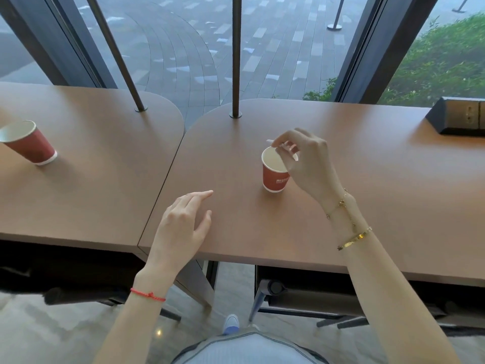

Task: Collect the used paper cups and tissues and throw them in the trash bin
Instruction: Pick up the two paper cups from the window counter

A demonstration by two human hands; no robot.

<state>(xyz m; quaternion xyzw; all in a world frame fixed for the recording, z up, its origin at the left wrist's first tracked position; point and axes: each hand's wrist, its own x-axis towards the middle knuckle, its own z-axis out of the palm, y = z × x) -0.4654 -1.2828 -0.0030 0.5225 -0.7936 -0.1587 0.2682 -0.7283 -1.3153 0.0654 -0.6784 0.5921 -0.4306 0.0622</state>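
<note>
A red paper cup [29,143] stood near the left edge of the left desk [91,158]. The left hand [181,227] hovered over the right desk's [367,179] front edge, fingers spread and empty. Further right, the right hand [304,161] pinched a small white tissue [273,142] just above the rim of a second upright cup [275,174].

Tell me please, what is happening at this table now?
A person is clearing a brown window counter. The right hand pinches a small white item, perhaps a tissue, over the open red paper cup. The left hand hovers open and empty. A second red paper cup stands untouched on the neighbouring table. No trash bin is visible.
</note>
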